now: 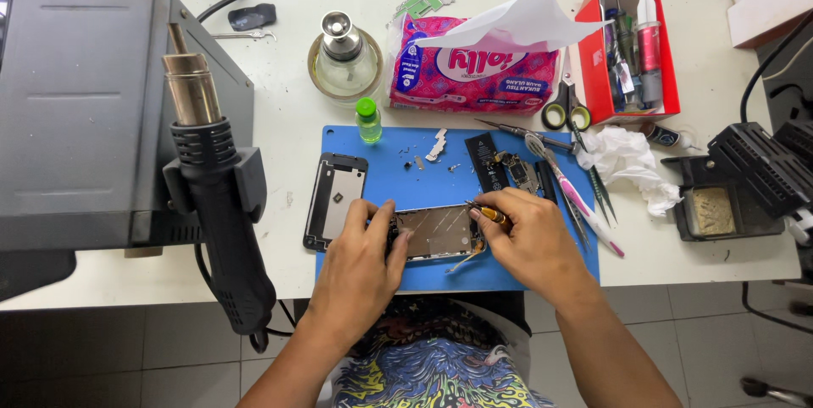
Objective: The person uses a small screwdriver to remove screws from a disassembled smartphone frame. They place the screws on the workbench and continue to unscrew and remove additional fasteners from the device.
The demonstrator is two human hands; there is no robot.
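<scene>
White worktable under even, bright light, its top reaching left, right and beyond both hands. Front edge runs just below the wrists. Grey tiled floor shows beneath that edge on either side of the arms. Far right of the hands, a dark chair base.

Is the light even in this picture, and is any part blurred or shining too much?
Head view: even, soft light; only faint shadows under the left hand and right hand; the opened phone and blue mat are sharp; slight glare on the hot-air gun nozzle; straight edges bend a little near the corners.
</scene>
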